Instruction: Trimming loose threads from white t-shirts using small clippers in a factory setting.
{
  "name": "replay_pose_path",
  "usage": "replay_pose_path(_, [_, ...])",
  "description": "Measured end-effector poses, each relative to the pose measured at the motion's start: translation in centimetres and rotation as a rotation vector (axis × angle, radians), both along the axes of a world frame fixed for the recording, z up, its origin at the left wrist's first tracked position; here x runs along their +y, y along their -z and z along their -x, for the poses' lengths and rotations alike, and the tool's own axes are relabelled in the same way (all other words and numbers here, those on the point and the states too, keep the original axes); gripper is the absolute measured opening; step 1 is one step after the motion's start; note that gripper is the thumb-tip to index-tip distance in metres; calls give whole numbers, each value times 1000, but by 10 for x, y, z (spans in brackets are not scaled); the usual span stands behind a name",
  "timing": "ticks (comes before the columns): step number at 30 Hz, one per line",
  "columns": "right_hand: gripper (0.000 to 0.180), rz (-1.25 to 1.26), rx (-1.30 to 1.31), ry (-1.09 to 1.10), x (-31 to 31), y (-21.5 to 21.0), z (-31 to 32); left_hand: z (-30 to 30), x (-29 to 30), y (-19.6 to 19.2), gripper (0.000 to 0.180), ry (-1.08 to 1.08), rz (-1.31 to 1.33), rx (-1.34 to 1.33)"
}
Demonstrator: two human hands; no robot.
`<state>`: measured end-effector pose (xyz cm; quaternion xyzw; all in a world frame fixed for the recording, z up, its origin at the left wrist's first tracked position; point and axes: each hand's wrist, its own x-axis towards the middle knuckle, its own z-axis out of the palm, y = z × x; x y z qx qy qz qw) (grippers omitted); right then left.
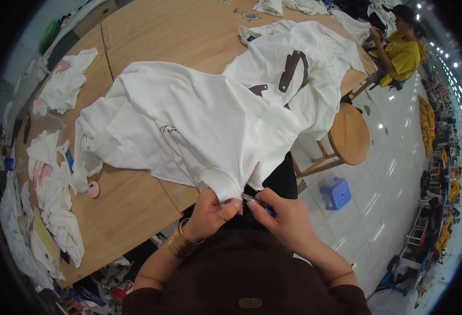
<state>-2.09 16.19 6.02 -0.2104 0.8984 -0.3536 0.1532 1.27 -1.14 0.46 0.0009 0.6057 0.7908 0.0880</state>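
A large white garment (189, 113) lies bunched over the table, its near edge drawn off the front toward my body. Pinched around that edge is my left hand (209, 216), fingers closed on the fabric. Close beside it, my right hand (289, 218) grips small thread snips (250, 199) with metal blades and a bit of blue at the handle. The blade tips meet the fabric edge by my left fingertips; the exact contact is too small to make out. More white fabric with dark brown printed shapes (290, 73) lies behind, to the right.
The wooden table (131, 210) carries white cloth pieces (58, 205) and a pink round object (93, 189) at left. To the right stand a round wooden stool (349, 134) and a blue plastic stool (336, 193). A person in yellow (403, 59) sits at the far right.
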Motion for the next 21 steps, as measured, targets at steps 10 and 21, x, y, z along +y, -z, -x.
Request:
replay_pose_path(10, [22,1,1,-4,0,0,0,0,0,1,10,3,19,5])
replay_pose_path(21, [20,22,-76,25,-2,4,0,0,4,2,11,-43,54,33])
